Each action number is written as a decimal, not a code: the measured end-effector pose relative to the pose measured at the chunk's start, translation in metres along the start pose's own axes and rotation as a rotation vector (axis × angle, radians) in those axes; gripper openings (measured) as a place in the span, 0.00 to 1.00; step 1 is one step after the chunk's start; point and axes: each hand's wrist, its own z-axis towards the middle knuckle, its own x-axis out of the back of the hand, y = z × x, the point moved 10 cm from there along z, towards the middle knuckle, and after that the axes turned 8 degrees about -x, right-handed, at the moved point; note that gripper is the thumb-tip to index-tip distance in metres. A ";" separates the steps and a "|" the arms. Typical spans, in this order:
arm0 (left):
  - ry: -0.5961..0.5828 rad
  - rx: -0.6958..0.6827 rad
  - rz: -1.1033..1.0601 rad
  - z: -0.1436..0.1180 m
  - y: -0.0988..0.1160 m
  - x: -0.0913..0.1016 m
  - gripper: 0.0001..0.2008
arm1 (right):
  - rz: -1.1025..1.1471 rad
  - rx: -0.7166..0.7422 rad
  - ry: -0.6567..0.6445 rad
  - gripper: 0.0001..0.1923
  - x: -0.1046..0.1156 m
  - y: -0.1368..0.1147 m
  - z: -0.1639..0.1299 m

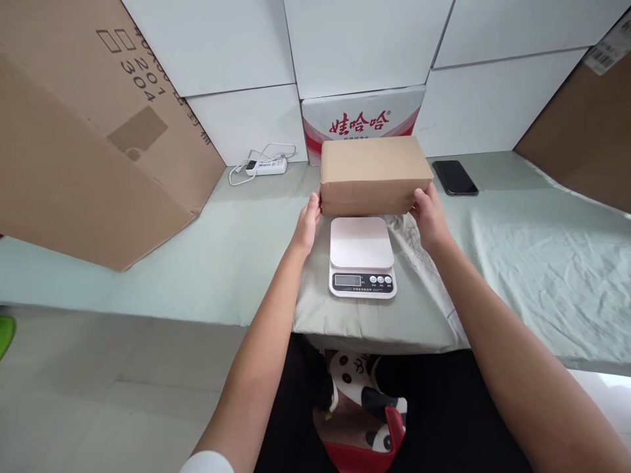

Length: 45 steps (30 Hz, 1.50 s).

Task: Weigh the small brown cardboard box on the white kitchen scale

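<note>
Brown cardboard forms the small box (375, 176) you are holding, at twelve o'clock from the white scale (362, 243) on your cloth-covered bench (256, 243). Your left hand (309, 222) bears on its nine o'clock end and your right hand (427, 213) clasps the three o'clock end, thumb on the near face, so your grip is closed on it from both sides. Whether its underside clears the bench is hard to judge from this angle. Behind it, also at twelve, stands a red-lettered carton (362, 112). Reckoned from your scale, a corded white device (269, 167) lies near half past ten, a black phone (456, 178) toward two, while a large brown carton (64, 131) stands at ten.
</note>
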 end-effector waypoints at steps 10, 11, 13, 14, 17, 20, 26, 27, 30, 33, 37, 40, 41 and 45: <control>0.004 -0.135 0.072 -0.052 0.058 0.005 0.45 | -0.159 0.100 0.013 0.31 -0.003 -0.067 -0.073; 0.003 -0.132 0.069 -0.058 0.059 0.004 0.46 | -0.168 0.105 0.021 0.31 -0.003 -0.068 -0.080; 0.014 -0.116 0.049 -0.070 0.054 0.004 0.46 | -0.186 0.123 0.046 0.30 0.001 -0.069 -0.093; 0.028 -0.106 0.034 -0.077 0.049 0.004 0.46 | -0.199 0.130 0.059 0.29 0.002 -0.069 -0.099; 0.078 -0.077 -0.006 -0.096 0.035 0.006 0.45 | -0.264 0.127 0.086 0.29 0.006 -0.066 -0.114; 0.115 -0.075 -0.026 -0.112 0.028 0.009 0.45 | -0.318 0.107 0.098 0.30 0.005 -0.066 -0.125; 0.165 -0.086 -0.014 -0.121 0.030 0.017 0.46 | -0.265 0.073 0.096 0.29 0.002 -0.069 -0.138; 0.177 -0.084 -0.015 -0.121 0.030 0.018 0.47 | -0.251 0.065 0.095 0.29 0.002 -0.069 -0.139; 0.202 -0.064 -0.022 -0.121 0.028 0.019 0.47 | -0.239 0.022 0.123 0.29 0.006 -0.064 -0.138; 0.236 -0.041 -0.025 -0.122 0.025 0.018 0.48 | -0.242 -0.019 0.152 0.28 0.011 -0.058 -0.135; 0.314 -0.043 -0.030 -0.124 0.025 0.018 0.47 | -0.229 -0.028 0.161 0.27 0.014 -0.054 -0.133; 0.345 -0.055 -0.025 -0.126 0.027 0.016 0.45 | -0.233 -0.033 0.161 0.26 0.015 -0.054 -0.133; 0.350 -0.056 -0.021 -0.126 0.028 0.016 0.44 | -0.234 -0.035 0.159 0.26 0.015 -0.054 -0.133; 0.368 -0.050 -0.011 -0.128 0.028 0.016 0.44 | -0.243 -0.039 0.154 0.25 0.015 -0.056 -0.132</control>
